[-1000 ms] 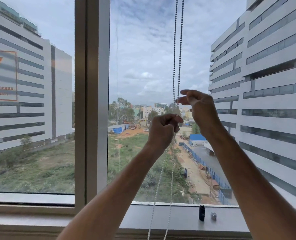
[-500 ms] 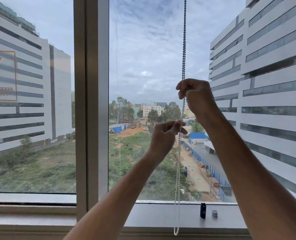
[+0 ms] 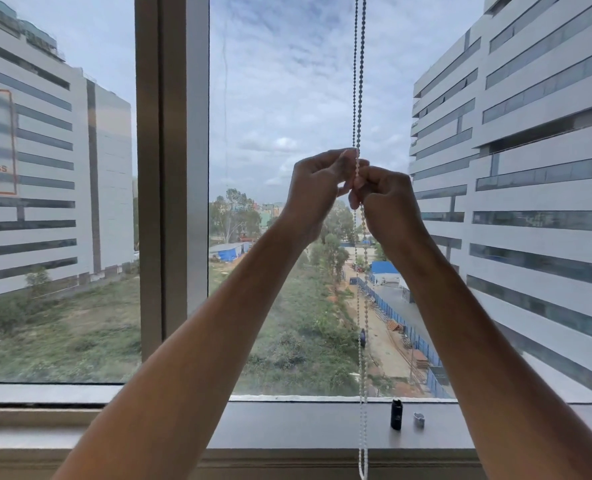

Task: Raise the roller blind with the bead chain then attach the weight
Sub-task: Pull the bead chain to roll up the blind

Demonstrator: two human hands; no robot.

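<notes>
Both hands are working at the same height in front of the right pane. The left hand [image 3: 317, 188] is pinching the bead chain [image 3: 359, 81] w/ thumb and fingertips; the right hand [image 3: 384, 199] is curling its fingers round the chain just beside it, knuckles touching. Above the hands the chain is running as two dark strands up out of the top edge; below them it's hanging as two pale strands, passing in front of the window sill [image 3: 287, 424] and getting cut off at the bottom edge.

On the sill, just right of the hanging chain, a small black cylinder [image 3: 396, 414] is standing upright — prob. the weight, can't confirm. Next to it a small grey piece [image 3: 419, 420] is lying, too small to make out.

The window frame post [image 3: 171, 168] is splitting the view left of the arms. Office blocks [image 3: 530, 150] are showing outside on both sides. The blind itself isn't in shot. Forearms are hiding part of the sill and lower glass.
</notes>
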